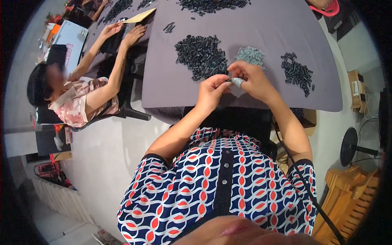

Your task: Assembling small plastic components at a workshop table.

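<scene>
My left hand [211, 90] is closed in a pinch on a small dark piece [228, 80] at the near side of the table. Close against it, my right hand [252, 79] has its fingers curled in toward the same spot. Something grey and shiny [237, 82] shows at my right thumb; whether it is a wrap or a held part I cannot tell. Just beyond my left hand lies a large heap of short black pieces [201, 55]. A heap of small pale grey parts [250, 54] is partly behind my right hand. Farther right sits a smaller heap of black pieces [297, 74].
The table has a grey cloth [163, 81]. More black pieces [212, 5] lie at its far edge. To the left, a seated person [85, 94] handles a yellowish sheet [139, 17]. An open cardboard box [309, 122] stands below the table edge, with wooden furniture [349, 192] at the lower right.
</scene>
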`<control>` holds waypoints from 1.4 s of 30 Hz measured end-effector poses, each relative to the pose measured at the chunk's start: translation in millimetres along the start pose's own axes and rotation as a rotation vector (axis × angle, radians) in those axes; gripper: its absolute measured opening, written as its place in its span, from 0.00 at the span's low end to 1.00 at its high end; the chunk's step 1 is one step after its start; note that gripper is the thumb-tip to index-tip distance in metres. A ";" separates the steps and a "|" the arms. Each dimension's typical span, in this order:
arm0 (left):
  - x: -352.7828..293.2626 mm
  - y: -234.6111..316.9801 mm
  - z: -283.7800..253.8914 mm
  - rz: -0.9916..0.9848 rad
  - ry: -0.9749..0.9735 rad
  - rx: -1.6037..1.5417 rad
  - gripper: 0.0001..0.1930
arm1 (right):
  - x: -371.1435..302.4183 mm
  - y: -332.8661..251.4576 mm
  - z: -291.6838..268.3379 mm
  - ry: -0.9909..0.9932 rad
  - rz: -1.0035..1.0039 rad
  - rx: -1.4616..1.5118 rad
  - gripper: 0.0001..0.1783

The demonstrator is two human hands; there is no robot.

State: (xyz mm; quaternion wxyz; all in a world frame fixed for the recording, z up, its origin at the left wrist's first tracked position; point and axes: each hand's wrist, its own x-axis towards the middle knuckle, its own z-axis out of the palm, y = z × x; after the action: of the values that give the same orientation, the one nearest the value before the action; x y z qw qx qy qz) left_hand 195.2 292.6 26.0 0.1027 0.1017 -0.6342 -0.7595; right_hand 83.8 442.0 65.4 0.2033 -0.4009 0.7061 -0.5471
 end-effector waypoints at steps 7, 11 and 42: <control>-17.2 -3.9 -7.9 -0.100 -0.025 -0.088 0.07 | -9.5 -16.3 3.7 -0.082 0.071 -0.011 0.14; -25.1 -1.7 -10.9 -0.131 -0.004 -0.187 0.09 | -14.8 -23.1 8.5 -0.059 0.072 0.038 0.14; -86.5 18.3 -78.2 -0.257 0.051 -0.348 0.09 | 12.9 -26.9 62.4 -0.377 0.245 0.145 0.08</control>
State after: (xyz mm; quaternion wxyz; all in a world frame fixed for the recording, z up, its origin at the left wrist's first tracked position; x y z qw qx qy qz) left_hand 300.9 240.4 32.4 0.0369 0.1817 -0.4725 -0.8616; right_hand 130.7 391.6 72.6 0.4248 -0.3918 0.6578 -0.4830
